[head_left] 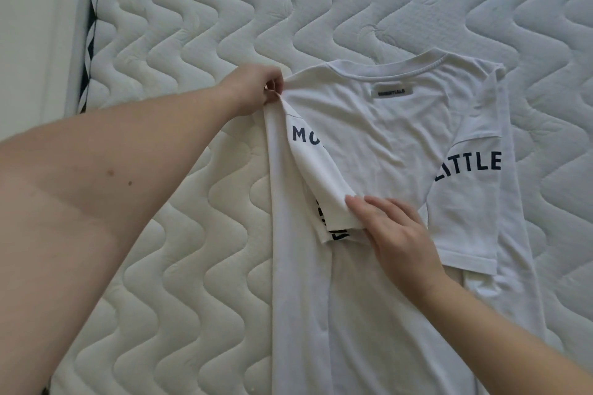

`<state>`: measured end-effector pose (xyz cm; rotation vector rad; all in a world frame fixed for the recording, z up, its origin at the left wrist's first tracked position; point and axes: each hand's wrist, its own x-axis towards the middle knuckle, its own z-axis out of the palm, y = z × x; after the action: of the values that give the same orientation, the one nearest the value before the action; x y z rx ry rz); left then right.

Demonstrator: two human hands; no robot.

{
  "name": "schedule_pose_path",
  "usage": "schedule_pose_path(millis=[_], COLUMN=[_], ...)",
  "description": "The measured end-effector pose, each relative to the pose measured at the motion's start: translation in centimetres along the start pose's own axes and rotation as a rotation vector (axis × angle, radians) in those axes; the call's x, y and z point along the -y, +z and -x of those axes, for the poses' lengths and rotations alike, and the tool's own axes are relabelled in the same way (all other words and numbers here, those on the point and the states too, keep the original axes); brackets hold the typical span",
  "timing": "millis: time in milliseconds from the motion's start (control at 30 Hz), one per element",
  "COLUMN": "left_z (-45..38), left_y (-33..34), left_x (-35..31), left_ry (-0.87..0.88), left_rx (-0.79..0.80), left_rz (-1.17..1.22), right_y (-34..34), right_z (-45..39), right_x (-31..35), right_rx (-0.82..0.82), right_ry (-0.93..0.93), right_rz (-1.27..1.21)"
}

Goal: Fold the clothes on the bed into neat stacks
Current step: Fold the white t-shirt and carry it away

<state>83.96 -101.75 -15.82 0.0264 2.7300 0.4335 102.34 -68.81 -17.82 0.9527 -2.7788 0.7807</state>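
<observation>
A white T-shirt [385, 138] with dark printed letters lies back-up on the quilted mattress [224, 9], collar toward the far side. Both sides are folded inward over its back, each sleeve lying on top. My left hand [253, 90] pinches the shirt's left shoulder fold between thumb and fingers. My right hand [394, 234] rests on the hem of the left sleeve [324, 189], fingers curled at its edge, pressing it onto the shirt's back. A small grey label [392, 92] sits below the collar.
The white wavy-quilted mattress fills the view. Its left edge [90, 51] has dark patterned piping, with a pale wall or bed frame [38, 26] beyond it.
</observation>
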Motion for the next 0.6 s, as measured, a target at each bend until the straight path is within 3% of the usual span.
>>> schedule_pose_path(millis=[133,300,467,600], left_z=[0.5,1.9,5.3,9.6], left_y=[0.0,0.3,1.9,5.8], left_x=[-0.1,-1.1,-3.5,-6.4], left_ry=[-0.014,-0.087,-0.297,-0.535], left_rx=[0.000,-0.051,-0.377,-0.173], left_rz=[0.054,0.144,0.421,0.662], right_y=[0.5,0.4,0.8,0.3], right_z=[0.5,0.3,0.5,0.4], right_x=[0.2,0.7,1.1,1.6], right_rx=[0.070,0.017,0.155,0.225], right_ry=[-0.044,0.086,0.117,0.369], right_rz=[0.107,-0.015,0.063,-0.005])
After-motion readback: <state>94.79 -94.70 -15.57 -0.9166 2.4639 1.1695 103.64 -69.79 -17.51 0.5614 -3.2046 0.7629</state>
